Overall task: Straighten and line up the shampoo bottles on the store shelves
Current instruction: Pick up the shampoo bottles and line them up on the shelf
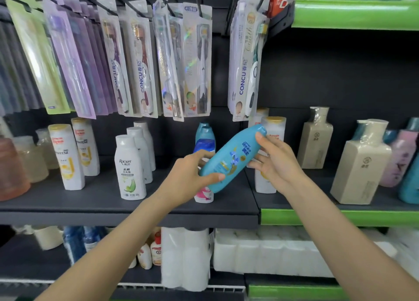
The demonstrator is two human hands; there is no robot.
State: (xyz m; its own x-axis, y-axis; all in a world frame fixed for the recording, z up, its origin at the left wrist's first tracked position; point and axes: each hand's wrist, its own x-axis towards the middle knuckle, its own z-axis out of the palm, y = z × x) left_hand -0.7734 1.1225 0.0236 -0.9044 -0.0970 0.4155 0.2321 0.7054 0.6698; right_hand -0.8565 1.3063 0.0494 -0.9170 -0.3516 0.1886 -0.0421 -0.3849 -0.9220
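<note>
A turquoise shampoo bottle (231,159) is held tilted in the air before the dark shelf (113,204), cap up to the right. My left hand (188,178) grips its lower end. My right hand (274,162) holds the cap end, thumb on the cap. Behind it stand blue bottles (205,135) and a pink-and-white bottle (204,195), partly hidden. To the left, white Rocien bottles (130,166) stand in a row running back, and white Pantene bottles (68,156) stand further left. A white yellow-capped bottle (273,124) stands behind my right hand.
Packaged toothbrushes (140,57) hang on hooks above the shelf. Beige square bottles (360,162) and pink and teal bottles (401,155) fill the right, green-edged shelf (340,216). An orange bottle (11,171) stands far left. Tissue packs (260,250) and small bottles sit on the shelf below.
</note>
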